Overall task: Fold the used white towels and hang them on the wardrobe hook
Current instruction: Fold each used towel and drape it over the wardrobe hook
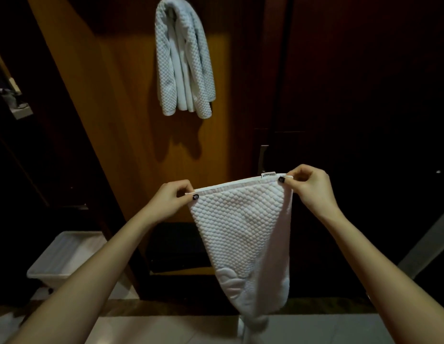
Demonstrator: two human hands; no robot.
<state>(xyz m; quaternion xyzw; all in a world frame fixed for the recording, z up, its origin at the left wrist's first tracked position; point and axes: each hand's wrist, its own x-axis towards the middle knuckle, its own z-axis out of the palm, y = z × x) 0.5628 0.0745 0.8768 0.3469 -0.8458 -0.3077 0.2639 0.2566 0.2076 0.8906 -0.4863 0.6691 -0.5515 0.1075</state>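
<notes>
I hold a white waffle-textured towel (pixel 243 227) in the air in front of the brown wooden wardrobe door (pixel 111 125). My left grip (pixel 173 197) pinches one top corner between thumb and fingers. My right grip (pixel 308 184) pinches the other top corner. So both grips are clamped on this towel, and its smooth hem is stretched between them. The cloth hangs down and becomes narrow at the bottom, where its end comes near the pale floor (pixel 327 328).

For the progress, a second white waffle towel (pixel 183 58) already hangs high on the door as a long folded bundle. The hook itself is hidden under it. I judge that one towel is finished and the one in my grips is only at the start of its folding. It must be folded narrower and then lifted up beside or over the first one. I cannot see whether more towels are waiting.

A small white label (pixel 269 174) sits on the hem just beside my right grip. It carries dark print, but the print is too small to read. Low on the towel there is a raised curved pattern, maybe a logo, and I cannot read it either.
</notes>
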